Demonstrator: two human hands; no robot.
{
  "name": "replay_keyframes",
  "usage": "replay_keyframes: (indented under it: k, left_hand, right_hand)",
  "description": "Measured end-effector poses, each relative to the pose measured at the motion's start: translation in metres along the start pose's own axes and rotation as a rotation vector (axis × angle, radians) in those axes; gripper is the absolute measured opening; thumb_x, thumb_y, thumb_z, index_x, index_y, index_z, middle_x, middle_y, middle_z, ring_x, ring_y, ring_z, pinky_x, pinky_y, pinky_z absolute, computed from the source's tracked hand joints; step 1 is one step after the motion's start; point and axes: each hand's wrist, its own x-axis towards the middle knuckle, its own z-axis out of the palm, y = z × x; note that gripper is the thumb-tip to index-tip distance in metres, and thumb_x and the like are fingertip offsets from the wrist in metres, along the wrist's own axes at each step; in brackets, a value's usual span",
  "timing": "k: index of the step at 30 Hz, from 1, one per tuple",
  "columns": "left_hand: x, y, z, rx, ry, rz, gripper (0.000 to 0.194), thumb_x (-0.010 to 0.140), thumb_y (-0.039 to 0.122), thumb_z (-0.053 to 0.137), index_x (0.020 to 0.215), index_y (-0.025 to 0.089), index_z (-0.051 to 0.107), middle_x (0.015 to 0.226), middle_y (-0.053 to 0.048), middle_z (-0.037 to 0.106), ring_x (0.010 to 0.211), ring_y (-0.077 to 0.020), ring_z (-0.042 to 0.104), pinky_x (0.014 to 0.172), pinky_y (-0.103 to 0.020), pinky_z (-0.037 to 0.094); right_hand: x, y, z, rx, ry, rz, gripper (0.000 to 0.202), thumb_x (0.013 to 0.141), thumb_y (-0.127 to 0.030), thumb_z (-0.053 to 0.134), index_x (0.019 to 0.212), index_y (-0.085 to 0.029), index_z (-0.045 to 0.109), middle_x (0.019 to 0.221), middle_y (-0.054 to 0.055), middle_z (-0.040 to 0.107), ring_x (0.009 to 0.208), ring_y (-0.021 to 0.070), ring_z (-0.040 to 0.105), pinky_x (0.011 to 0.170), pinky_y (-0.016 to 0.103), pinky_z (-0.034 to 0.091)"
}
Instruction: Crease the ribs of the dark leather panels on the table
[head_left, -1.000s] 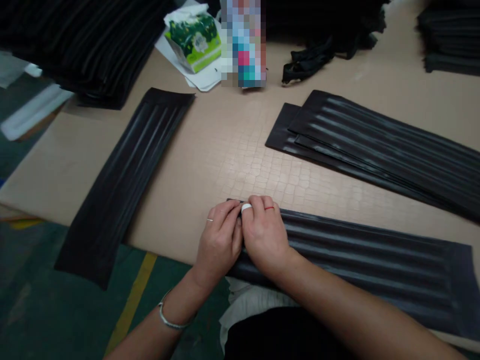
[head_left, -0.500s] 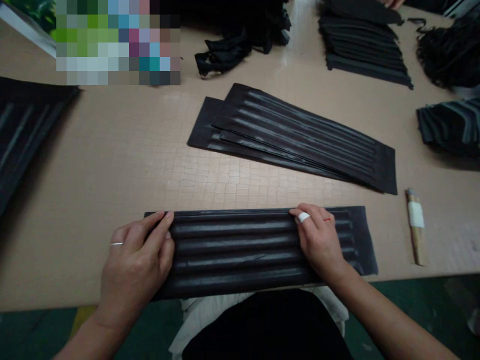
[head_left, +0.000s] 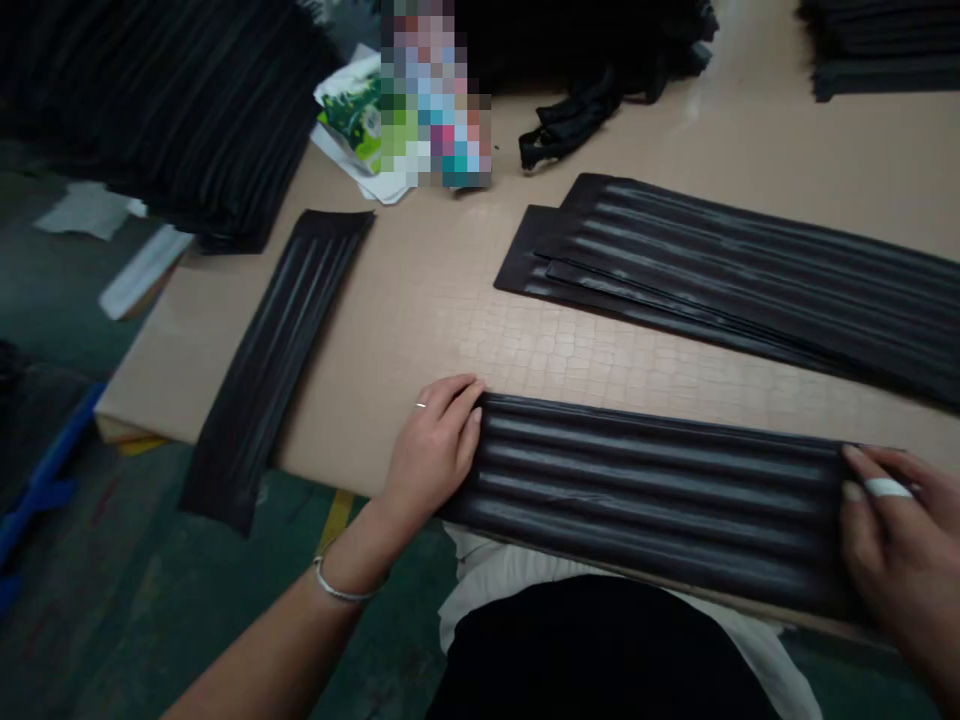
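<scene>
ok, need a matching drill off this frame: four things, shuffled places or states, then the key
Things
1. left hand
2. right hand
3. far-left strip
4. strip pile

Places or states
A. lower end past the edge of the table
B. at the right end of the near strip
C. overlapping, beyond the near strip
D. at the left end of the near strip

Pairs: 1-D, 2-B, 3-A, 4-C

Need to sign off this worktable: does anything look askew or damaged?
One ribbed panel lies askew, its near end overhanging the worktable. The overlapping panels are fanned unevenly. The front panel, between the left hand and right hand, shows small wrinkles mid-length; whether that's damage, I cannot tell.
</scene>
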Motion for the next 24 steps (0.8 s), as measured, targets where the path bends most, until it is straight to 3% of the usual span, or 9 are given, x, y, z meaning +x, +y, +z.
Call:
replay_keyframes:
  k: [3,9,15,18,20,22,24]
  left_hand:
    - [0.032,0.028,0.017,-0.039,-0.079,0.114,0.028,0.101,0.024,0.051,0.126,0.015,0.060,0.124,-0.013,0.064,0.117,-0.0268,0.058,0.106,-0.047,0.051]
    - [0.086,0.096,0.055,0.015,-0.301,0.379,0.019,0.099,0.033,0.057,0.104,0.016,0.062,0.104,-0.011,0.064,0.097,-0.0260,0.060,0.087,-0.041,0.054]
    - [0.112,0.122,0.063,0.060,-0.507,0.359,0.024,0.098,0.042,0.058,0.097,0.018,0.060,0.100,-0.009,0.069,0.091,-0.0254,0.064,0.072,-0.034,0.048]
    - [0.123,0.128,0.058,-0.031,-0.687,0.353,0.027,0.097,0.045,0.059,0.086,0.020,0.062,0.084,-0.004,0.069,0.076,-0.0204,0.062,0.063,-0.029,0.040]
    - [0.128,0.132,0.046,-0.148,-0.743,0.365,0.028,0.095,0.043,0.062,0.078,0.020,0.060,0.072,0.000,0.063,0.066,-0.0163,0.057,0.060,-0.028,0.035]
    - [0.134,0.134,0.024,-0.291,-0.681,0.364,0.028,0.094,0.038,0.063,0.074,0.020,0.058,0.065,0.003,0.057,0.062,-0.0133,0.052,0.059,-0.027,0.033]
    - [0.141,0.131,-0.006,-0.411,-0.492,0.311,0.028,0.093,0.035,0.064,0.072,0.019,0.057,0.063,0.004,0.052,0.061,-0.0114,0.049,0.060,-0.026,0.034]
  right_hand:
    - [0.001,-0.015,0.006,-0.037,0.020,0.028,0.046,0.102,-0.033,0.049,0.144,-0.015,0.058,0.140,0.018,0.060,0.123,0.0355,0.058,0.102,0.054,0.047]
    - [0.004,-0.024,0.008,-0.061,0.039,0.058,0.040,0.101,-0.025,0.054,0.140,-0.018,0.060,0.140,0.012,0.062,0.123,0.0285,0.054,0.103,0.047,0.047]
    - [0.006,-0.027,0.003,-0.092,-0.080,0.137,0.041,0.102,-0.029,0.052,0.142,-0.020,0.059,0.144,0.010,0.060,0.126,0.0314,0.052,0.105,0.052,0.044]
    - [0.009,-0.020,-0.003,0.112,-0.095,0.149,0.042,0.103,-0.034,0.049,0.141,-0.019,0.059,0.147,0.012,0.057,0.131,0.0311,0.051,0.109,0.053,0.044]
    - [0.013,-0.016,-0.014,0.246,0.023,0.229,0.042,0.103,-0.038,0.050,0.139,-0.019,0.060,0.146,0.013,0.057,0.133,0.0297,0.053,0.111,0.052,0.045]
    - [0.018,-0.017,-0.031,0.251,0.224,0.373,0.045,0.103,-0.041,0.051,0.141,-0.019,0.059,0.145,0.014,0.056,0.132,0.0297,0.054,0.111,0.052,0.047]
    - [0.025,-0.024,-0.046,0.183,0.398,0.507,0.048,0.102,-0.042,0.052,0.144,-0.019,0.057,0.144,0.015,0.057,0.129,0.0306,0.057,0.110,0.054,0.047]
